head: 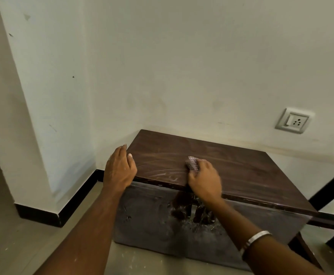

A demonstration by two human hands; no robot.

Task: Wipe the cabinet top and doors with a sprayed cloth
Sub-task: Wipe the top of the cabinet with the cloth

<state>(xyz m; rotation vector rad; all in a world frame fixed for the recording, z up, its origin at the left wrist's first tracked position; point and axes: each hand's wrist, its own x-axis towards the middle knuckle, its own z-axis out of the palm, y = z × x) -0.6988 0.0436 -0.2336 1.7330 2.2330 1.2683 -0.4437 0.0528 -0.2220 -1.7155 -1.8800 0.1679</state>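
Observation:
A low dark wooden cabinet stands against the wall. Its brown top (217, 157) shows faint wet streaks near the front edge. My right hand (203, 180) presses a small bunched cloth (192, 163) onto the top near its front middle. My left hand (120, 168) rests flat over the top's front left corner, fingers together, holding nothing. The cabinet doors (152, 217) below are dull and smeared, with pale flecks around the middle seam; my right wrist covers part of that seam.
A wall socket (294, 121) sits on the wall to the right above the cabinet. A dark chair (332, 195) stands at the right edge. A wall pillar with black skirting (43, 215) juts out on the left. Pale tiled floor lies in front.

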